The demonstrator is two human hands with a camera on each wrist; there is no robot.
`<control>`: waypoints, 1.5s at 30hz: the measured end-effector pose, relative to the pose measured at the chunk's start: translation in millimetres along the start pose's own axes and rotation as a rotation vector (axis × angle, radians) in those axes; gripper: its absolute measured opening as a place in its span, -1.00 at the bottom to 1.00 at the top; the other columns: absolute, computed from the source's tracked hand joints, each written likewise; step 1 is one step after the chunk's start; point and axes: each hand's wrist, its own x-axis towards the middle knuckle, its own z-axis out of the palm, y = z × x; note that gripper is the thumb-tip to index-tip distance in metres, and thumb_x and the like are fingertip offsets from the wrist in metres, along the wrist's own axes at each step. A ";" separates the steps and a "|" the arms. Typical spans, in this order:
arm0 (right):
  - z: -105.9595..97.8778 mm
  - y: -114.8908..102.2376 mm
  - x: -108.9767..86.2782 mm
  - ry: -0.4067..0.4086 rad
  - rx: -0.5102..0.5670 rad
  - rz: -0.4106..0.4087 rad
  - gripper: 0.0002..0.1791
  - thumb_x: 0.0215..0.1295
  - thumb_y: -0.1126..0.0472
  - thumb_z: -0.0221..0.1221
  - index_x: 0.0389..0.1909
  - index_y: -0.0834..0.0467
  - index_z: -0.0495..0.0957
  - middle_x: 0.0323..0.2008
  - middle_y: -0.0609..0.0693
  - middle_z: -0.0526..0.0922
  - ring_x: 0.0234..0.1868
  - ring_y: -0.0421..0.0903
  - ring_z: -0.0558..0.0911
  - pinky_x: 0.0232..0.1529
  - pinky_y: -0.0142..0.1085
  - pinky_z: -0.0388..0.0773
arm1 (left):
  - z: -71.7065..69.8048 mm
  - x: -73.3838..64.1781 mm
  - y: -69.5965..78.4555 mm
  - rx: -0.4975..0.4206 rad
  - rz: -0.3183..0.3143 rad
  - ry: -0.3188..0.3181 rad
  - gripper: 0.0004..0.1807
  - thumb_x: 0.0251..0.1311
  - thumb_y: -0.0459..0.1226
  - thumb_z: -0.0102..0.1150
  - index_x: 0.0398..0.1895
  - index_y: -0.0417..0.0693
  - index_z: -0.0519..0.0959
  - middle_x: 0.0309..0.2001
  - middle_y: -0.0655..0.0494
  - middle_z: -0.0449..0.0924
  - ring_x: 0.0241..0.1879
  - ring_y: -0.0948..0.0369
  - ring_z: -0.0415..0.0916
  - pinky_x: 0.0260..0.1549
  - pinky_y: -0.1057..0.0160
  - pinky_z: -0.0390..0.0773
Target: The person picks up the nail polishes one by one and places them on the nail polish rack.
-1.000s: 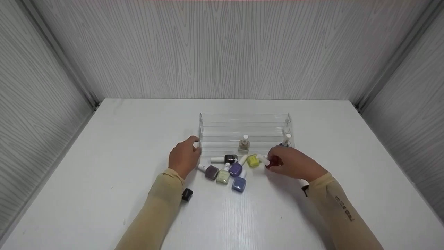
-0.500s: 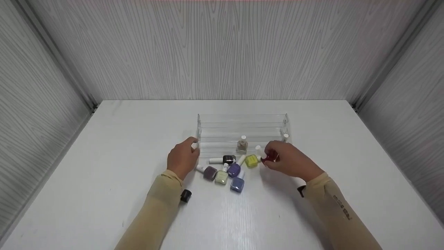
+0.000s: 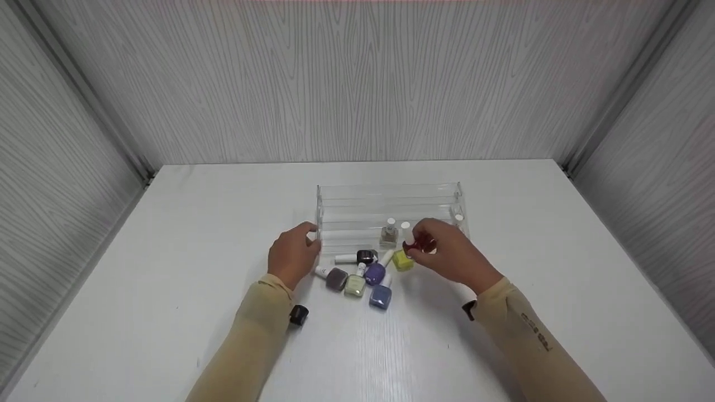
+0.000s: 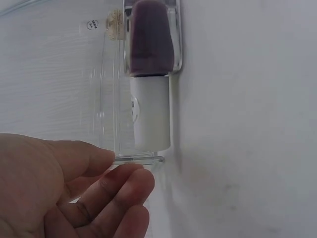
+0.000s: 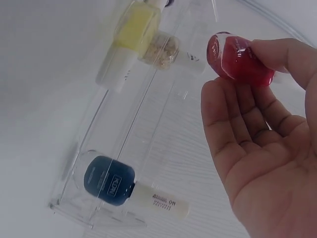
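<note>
My left hand [image 3: 293, 255] pinches the left end of a clear stepped display rack [image 3: 349, 226], its thumb and fingers on either side of the side panel in the left wrist view. Between the thumb and fingers of my right hand [image 3: 455, 254] is a red nail polish bottle [image 5: 241, 60], white cap up in the head view, held above the rack's front steps. A beige glitter polish [image 3: 389, 237] stands in the front tier, just left of the red bottle. Toward the rack's right end sits a dark blue polish [image 5: 110, 180], mostly hidden by my right hand in the head view.
Several polish bottles lie before the rack: yellow [image 3: 402, 261], black [image 3: 366, 257], purple [image 3: 375, 274], dark plum [image 3: 337, 279], pale green [image 3: 354, 285] and blue [image 3: 380, 297]. Grey wood-grain panels [image 3: 357, 84] enclose the white table [image 3: 223, 206] at the back and sides.
My right hand has lifted the red polish and carried it left, from beside the yellow bottle to next to the beige glitter one. The left hand stays at the rack's end.
</note>
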 end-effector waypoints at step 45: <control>106.5 -42.0 92.3 -0.003 0.016 0.210 -0.89 0.39 0.22 0.34 -0.15 0.07 0.62 -0.15 -0.08 0.74 -0.08 -0.14 0.69 0.02 -0.23 0.60 | 11.6 4.8 13.5 -0.007 0.018 0.007 -0.67 0.40 -0.25 0.23 0.18 -0.07 0.64 -0.32 0.04 0.75 -0.40 0.11 0.62 -0.35 0.03 0.55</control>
